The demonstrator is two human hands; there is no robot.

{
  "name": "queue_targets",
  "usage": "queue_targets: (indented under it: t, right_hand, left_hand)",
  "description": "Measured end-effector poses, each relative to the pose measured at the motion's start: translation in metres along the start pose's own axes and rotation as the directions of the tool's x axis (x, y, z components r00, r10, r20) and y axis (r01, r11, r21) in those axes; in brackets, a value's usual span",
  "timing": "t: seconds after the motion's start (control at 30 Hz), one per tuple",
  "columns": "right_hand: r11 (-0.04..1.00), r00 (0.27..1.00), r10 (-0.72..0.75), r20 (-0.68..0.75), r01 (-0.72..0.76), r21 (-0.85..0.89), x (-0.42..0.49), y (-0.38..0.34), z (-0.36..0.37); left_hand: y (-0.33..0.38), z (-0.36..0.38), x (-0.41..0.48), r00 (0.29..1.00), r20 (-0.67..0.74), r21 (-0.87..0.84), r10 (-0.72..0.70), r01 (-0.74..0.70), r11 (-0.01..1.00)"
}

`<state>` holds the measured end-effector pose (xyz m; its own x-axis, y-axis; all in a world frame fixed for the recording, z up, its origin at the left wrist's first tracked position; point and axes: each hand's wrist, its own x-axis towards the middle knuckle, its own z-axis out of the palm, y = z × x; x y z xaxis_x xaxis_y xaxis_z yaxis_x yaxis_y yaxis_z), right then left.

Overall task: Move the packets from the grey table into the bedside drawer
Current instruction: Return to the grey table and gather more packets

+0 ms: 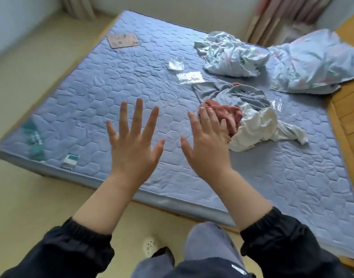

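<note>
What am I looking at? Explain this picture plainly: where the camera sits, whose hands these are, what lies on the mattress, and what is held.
There is no machine here, only a person. The single picture comes from a wide-angle camera worn on the person's head, looking forward and down. The left hand and the right hand are held out over a blue quilted mattress. Their fingers are straight and spread, and they hold nothing. On the mattress lie a pile of crumpled clothes, pale bedding, two shiny clear packets, a flat pink sheet at the far corner, and blurred green packets near the left edge. No grey table or drawer shows in this view.
</note>
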<state>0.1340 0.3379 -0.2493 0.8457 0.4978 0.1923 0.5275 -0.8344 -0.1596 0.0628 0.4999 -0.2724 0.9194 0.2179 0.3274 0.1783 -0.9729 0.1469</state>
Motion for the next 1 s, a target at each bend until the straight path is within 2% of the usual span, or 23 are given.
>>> queue_targets:
  t: [0.33, 0.47, 0.67, 0.8, 1.0]
  right_hand:
    - [0.95, 0.946, -0.312, 0.092, 0.308, 0.049, 0.107, -0.227, 0.07]
    - [0.917, 0.92, -0.391, 0.021, 0.388, 0.098, 0.166, -0.33, 0.111]
    - [0.904, 0.912, -0.408, 0.043, 0.396, 0.161, 0.261, -0.491, 0.164]
    - [0.894, 0.9, -0.428, 0.08, 0.409, 0.182, 0.301, -0.582, 0.182]
    - [0.908, 0.914, -0.398, 0.079, 0.38, 0.174, 0.362, -0.715, 0.215]
  left_hand:
    - [-0.236, -0.029, -0.011, 0.946, -0.049, 0.06, -0.321, 0.324, 0.944]
    - [-0.348, -0.035, 0.001, 0.926, -0.073, 0.128, -0.371, 0.378, 0.917]
    - [-0.525, -0.054, 0.03, 0.896, -0.02, 0.215, -0.443, 0.436, 0.874]
    - [-0.62, -0.073, 0.038, 0.89, 0.035, 0.229, -0.455, 0.436, 0.87]
    - [-0.768, -0.088, 0.058, 0.901, 0.029, 0.219, -0.432, 0.416, 0.883]
